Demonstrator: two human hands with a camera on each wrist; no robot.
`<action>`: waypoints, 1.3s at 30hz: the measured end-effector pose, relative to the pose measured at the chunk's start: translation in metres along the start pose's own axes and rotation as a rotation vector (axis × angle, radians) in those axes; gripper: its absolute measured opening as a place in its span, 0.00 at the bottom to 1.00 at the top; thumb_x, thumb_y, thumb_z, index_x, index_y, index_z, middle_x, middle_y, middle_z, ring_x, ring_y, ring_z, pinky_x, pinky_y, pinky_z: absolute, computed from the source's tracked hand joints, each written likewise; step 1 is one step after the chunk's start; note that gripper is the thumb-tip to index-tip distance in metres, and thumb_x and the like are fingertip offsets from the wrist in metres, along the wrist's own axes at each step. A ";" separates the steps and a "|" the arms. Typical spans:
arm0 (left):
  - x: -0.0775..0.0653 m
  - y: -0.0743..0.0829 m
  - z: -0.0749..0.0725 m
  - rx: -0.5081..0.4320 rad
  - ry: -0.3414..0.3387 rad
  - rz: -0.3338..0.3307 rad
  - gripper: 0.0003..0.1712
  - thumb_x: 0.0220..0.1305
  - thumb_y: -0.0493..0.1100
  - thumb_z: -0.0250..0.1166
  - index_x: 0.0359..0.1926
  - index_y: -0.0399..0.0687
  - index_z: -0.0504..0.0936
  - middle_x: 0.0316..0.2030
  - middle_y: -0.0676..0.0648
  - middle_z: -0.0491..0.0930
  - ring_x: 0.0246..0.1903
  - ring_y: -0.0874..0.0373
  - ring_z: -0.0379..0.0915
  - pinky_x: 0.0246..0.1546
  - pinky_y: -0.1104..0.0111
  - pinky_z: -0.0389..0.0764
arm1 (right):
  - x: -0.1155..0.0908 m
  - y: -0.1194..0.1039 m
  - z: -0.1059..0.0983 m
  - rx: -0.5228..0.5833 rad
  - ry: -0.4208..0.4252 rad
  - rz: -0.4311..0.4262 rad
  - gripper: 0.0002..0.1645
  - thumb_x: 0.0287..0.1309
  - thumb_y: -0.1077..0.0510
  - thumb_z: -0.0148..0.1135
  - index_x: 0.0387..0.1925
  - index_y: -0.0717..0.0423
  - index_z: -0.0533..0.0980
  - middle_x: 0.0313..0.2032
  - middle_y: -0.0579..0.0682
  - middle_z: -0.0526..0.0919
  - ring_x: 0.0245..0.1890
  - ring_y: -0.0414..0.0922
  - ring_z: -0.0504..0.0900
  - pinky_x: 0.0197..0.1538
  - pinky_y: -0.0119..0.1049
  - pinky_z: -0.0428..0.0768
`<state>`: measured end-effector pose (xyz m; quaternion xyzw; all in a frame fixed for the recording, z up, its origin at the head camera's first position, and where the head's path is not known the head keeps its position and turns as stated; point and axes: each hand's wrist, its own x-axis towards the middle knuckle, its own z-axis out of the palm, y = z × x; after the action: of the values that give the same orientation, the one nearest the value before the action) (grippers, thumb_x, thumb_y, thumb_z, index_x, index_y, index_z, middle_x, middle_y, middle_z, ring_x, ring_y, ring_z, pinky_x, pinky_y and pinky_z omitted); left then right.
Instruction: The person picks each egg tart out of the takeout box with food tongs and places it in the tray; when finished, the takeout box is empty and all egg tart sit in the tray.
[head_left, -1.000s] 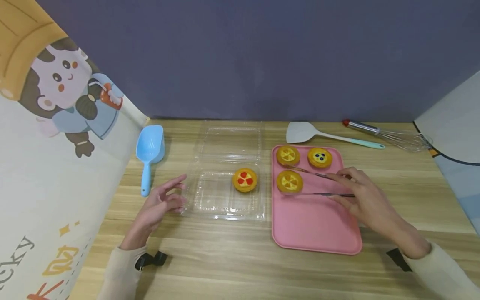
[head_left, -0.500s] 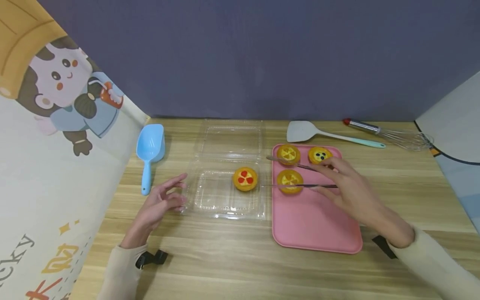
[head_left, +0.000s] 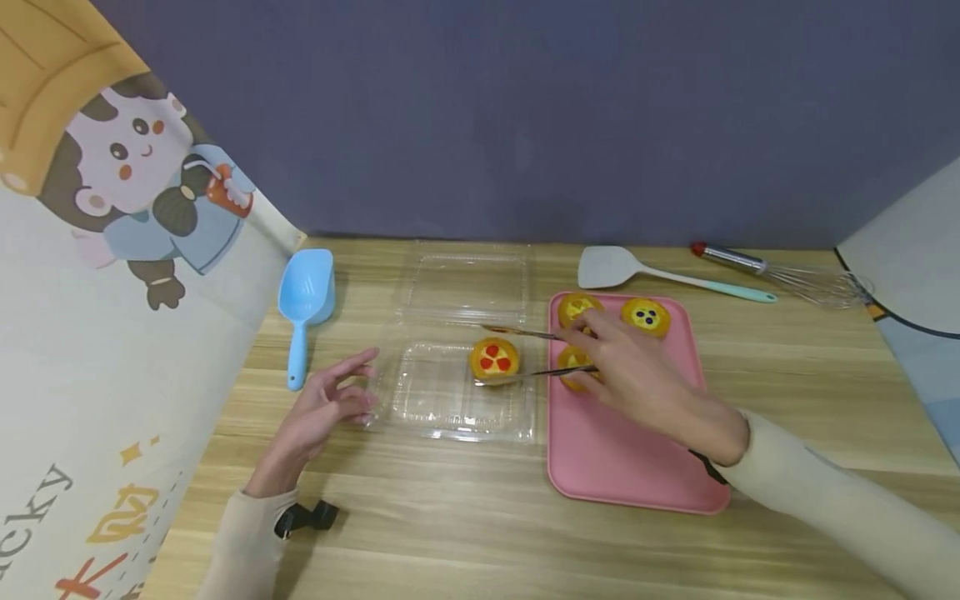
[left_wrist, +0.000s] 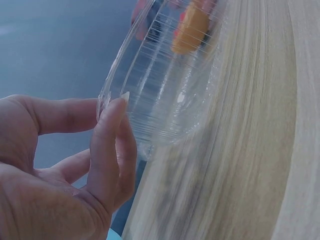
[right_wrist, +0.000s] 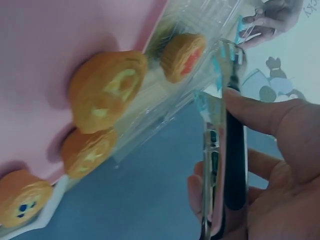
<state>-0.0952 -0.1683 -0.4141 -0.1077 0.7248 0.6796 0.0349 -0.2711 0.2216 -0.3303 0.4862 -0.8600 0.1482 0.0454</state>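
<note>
My left hand (head_left: 318, 417) pinches the left rim of a clear plastic clamshell box (left_wrist: 170, 95), thumb and finger on its edge. The box lies with its lid folded back. In its right part sits an egg tart with red fruit pieces (head_left: 493, 355). My right hand (head_left: 637, 379) holds metal tongs (right_wrist: 235, 155) with dark grips, their arms spread. In the head view the tong tips reach over the box, on the far and near sides of the red-topped tart. Below my right hand, two yellow-topped tarts (head_left: 576, 307) are partly hidden on a pink tray (head_left: 630, 467).
A tart with blue berries (head_left: 647, 317) sits at the tray's far right corner. Behind the tray lie a white spatula (head_left: 607, 267) and a whisk (head_left: 750, 265). A blue scoop (head_left: 306, 292) lies left of the box, near the side wall.
My right hand has carried the tongs left from above the tray, so their tips now flank the red-topped tart. My left hand stays at the box's rim.
</note>
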 end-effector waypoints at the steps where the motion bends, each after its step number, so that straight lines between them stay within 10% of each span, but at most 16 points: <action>1: 0.000 0.000 0.000 0.002 -0.003 0.000 0.47 0.61 0.21 0.59 0.80 0.38 0.57 0.56 0.46 0.69 0.36 0.61 0.83 0.37 0.71 0.92 | 0.002 -0.002 0.000 -0.006 -0.005 0.003 0.34 0.51 0.56 0.82 0.61 0.53 0.82 0.48 0.50 0.79 0.34 0.45 0.77 0.34 0.37 0.79; 39: -0.003 -0.001 -0.001 0.000 0.003 0.007 0.46 0.61 0.21 0.59 0.80 0.39 0.58 0.57 0.46 0.69 0.37 0.61 0.83 0.37 0.70 0.92 | 0.020 -0.032 0.026 -0.109 -0.041 -0.017 0.30 0.52 0.57 0.81 0.58 0.55 0.82 0.47 0.54 0.80 0.46 0.50 0.81 0.31 0.36 0.85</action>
<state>-0.0919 -0.1687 -0.4142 -0.1062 0.7253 0.6794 0.0315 -0.2531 0.1819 -0.3435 0.4932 -0.8633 0.0911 0.0555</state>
